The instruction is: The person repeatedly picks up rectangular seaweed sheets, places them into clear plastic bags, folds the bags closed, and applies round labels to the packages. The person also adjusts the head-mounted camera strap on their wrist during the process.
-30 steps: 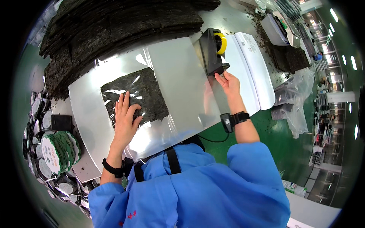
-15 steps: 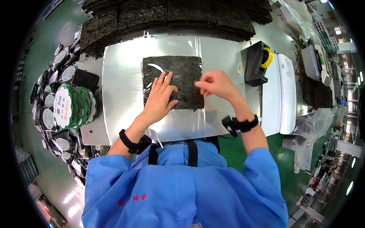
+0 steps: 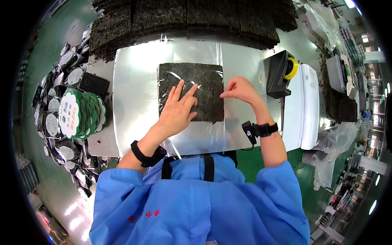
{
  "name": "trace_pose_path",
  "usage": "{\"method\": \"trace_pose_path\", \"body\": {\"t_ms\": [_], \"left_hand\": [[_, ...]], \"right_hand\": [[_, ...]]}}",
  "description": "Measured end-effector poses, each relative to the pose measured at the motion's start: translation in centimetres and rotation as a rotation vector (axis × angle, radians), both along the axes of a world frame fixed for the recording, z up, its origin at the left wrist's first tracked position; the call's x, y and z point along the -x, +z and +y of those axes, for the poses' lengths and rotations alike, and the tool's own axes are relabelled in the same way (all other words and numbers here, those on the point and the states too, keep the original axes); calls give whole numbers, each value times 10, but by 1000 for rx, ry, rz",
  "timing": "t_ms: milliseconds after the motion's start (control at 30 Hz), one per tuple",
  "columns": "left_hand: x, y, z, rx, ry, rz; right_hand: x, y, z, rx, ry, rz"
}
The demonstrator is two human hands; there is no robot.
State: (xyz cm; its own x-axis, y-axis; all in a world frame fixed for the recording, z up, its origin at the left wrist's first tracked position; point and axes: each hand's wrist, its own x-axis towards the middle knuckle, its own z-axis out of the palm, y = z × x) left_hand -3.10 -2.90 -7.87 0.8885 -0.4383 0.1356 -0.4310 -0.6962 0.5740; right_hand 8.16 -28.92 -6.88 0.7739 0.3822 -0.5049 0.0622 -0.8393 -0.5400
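A dark square sheet of dried seaweed lies flat on the shiny metal work surface, with clear plastic film over it that glints along its edges. My left hand rests on the left half of the seaweed, fingers spread. At the sheet's right edge is my right hand, thumb and forefinger pinched together by the film's side. Whatever may be between those fingertips is too small to make out. Both wrists wear black straps with small devices.
Thick seaweed stacks line the far side. To the left are a pile of green-edged white labels, a dark box and many packed bags. A tape dispenser and a white roll stand right, beside crumpled plastic.
My right hand has shifted right, from over the seaweed to its right edge. The fingers of my left hand have spread a little while staying on the sheet. The whole view has shifted slightly.
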Motion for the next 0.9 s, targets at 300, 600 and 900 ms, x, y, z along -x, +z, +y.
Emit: {"method": "trace_pose_path", "body": {"t_ms": [300,600,900], "left_hand": [[-81,-29,55,599,637,341],[-30,29,45,671,303,-319],[22,59,73,200,64,-699]], "right_hand": [[4,-71,50,-1082,-558,-47],[48,12,46,-1129,-339,-603],[86,63,43,-591,239,-1148]]}}
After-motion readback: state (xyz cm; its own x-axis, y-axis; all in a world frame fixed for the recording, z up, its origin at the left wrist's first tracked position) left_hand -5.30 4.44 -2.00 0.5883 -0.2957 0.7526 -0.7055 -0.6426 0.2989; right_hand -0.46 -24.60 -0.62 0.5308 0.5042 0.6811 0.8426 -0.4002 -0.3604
